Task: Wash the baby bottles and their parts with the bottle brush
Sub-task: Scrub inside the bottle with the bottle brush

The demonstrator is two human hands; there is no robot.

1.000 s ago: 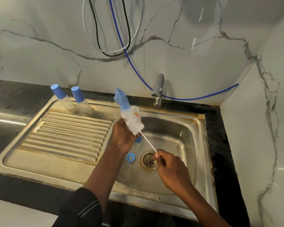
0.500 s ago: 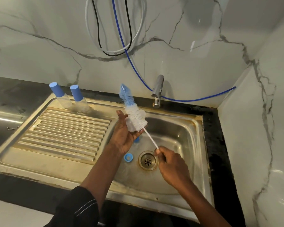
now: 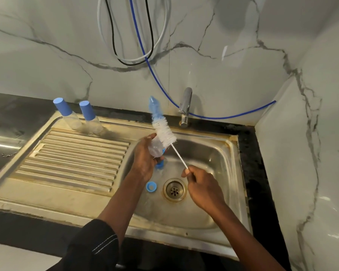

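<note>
My left hand holds a small clear baby bottle above the left side of the sink basin. My right hand pinches the thin white handle of the bottle brush. The brush's white bristles lie against the bottle's outside, and its blue tip points up and away. A blue ring cap lies on the basin floor beside the drain. Another blue part shows just below my left hand. Two capped bottles with blue lids stand at the back of the drainboard.
The ribbed drainboard lies to the left of the basin. A chrome tap stands behind the basin with no water running. Blue, black and white hoses hang on the marble wall. A side wall closes off the right.
The brush has slid up and out along the bottle. My left hand's fingers have loosened around the bottle, and my right hand has pulled slightly back.
</note>
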